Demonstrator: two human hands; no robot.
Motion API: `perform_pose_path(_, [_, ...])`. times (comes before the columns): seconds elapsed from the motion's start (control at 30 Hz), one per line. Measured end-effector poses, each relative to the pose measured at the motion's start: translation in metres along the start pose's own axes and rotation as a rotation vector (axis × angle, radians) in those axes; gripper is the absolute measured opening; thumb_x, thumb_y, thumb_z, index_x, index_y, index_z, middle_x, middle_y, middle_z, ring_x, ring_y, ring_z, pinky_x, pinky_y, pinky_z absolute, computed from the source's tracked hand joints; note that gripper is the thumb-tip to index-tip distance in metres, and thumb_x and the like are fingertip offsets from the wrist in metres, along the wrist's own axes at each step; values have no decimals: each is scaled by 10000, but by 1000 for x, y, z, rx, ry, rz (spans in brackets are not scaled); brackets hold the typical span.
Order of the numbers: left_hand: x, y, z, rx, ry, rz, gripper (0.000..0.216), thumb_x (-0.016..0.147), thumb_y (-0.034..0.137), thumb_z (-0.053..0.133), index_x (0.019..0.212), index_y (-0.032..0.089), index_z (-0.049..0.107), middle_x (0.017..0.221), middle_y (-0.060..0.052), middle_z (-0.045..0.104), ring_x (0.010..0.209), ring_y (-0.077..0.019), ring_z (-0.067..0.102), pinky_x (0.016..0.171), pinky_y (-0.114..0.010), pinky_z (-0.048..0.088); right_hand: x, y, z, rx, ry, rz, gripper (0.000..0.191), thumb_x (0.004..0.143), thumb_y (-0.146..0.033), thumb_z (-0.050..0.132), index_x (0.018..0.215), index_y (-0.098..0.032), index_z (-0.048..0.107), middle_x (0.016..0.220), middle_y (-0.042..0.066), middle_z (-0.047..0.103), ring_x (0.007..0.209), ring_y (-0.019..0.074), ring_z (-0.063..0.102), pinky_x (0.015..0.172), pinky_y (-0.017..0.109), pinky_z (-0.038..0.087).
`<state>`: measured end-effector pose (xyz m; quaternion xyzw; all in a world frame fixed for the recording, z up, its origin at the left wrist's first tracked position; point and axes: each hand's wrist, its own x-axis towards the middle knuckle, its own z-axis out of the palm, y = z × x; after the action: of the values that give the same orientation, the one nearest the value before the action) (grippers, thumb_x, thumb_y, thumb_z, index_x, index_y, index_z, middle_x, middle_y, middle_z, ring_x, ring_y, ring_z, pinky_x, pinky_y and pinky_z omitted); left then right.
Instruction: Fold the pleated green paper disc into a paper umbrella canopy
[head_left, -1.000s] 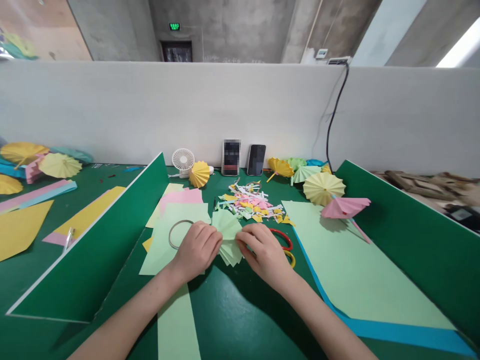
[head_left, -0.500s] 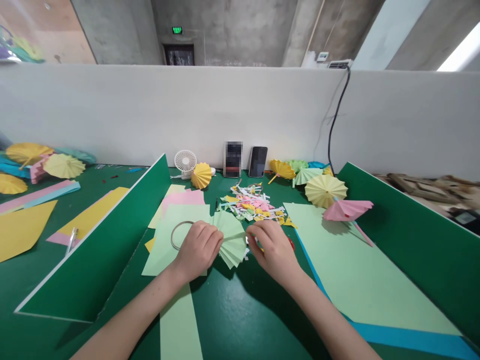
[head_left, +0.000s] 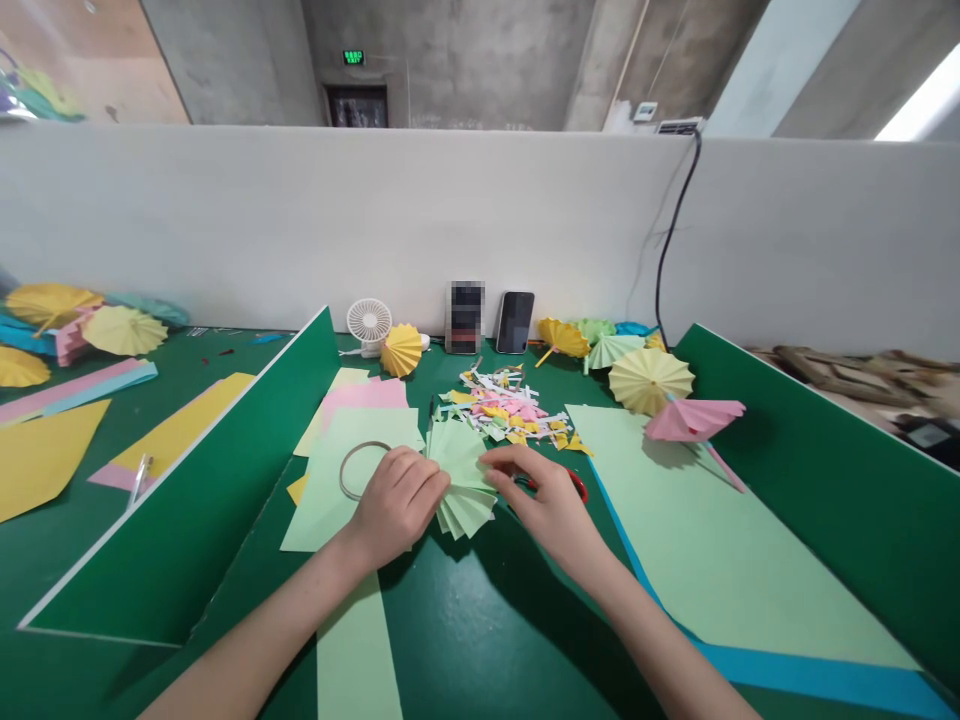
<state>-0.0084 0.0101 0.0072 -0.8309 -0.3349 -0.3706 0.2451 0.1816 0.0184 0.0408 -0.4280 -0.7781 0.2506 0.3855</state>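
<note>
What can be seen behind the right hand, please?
Part of a red loop shows behind the right hand; the hand covers the rest, so what it belongs to cannot be seen.

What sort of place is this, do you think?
Perhaps a shared craft workspace: upright green dividers split the table into sections, colourful paper scraps are heaped toward the back, and small paper umbrellas lie around.

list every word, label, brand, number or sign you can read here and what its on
"EXIT": on the green sign; characters above it too small to read.
Faint writing on the wall: too blurred to read.
Left phone: blurred out, unreadable.
Nothing else is legible.
</note>
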Motion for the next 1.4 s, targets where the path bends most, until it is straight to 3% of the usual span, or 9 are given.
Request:
perform_pose_path(0.2, [0,-1,0,-2,7,-14,87,768,75,519,801,155,520,745,-38,567,726,-153,483,739,-321,424,0,3,0,-171,35,-231,147,821,-121,451,850,-179,584,796,70,598,731,168,565,644,275,474])
perform_pose_path(0.33, [1,0,-1,-1,8,-26,76,773,87,517,803,156,525,746,-40,571,731,-156,494,745,-326,427,0,3,1,-231,48,-293,160,821,-92,431,810,-174,568,769,70,582,696,163,544,609,271,470])
perform_pose_path(0.77, [3,1,-7,-140,9,-129,43,800,172,505,825,145,529,769,-60,553,762,-174,473,732,-336,419,0,1,1,-261,17,-325,155,817,-72,434,792,-180,543,761,54,549,696,163,511,601,271,451])
perform_pose_path(1.0, [4,4,-6,-166,-51,-39,124,778,197,543,881,129,554,792,-68,561,783,-183,480,751,-349,417,-5,-1,9,-270,-33,-321,170,824,-69,412,813,-165,552,768,60,526,692,164,490,594,273,444])
perform_pose_path(1.4, [8,7,-9,-151,-85,-67,61,796,145,497,785,147,558,741,-51,563,720,-161,483,683,-310,416,-5,-6,10,-267,-47,-323,158,830,-99,416,810,-179,551,758,58,544,684,165,514,590,275,455])
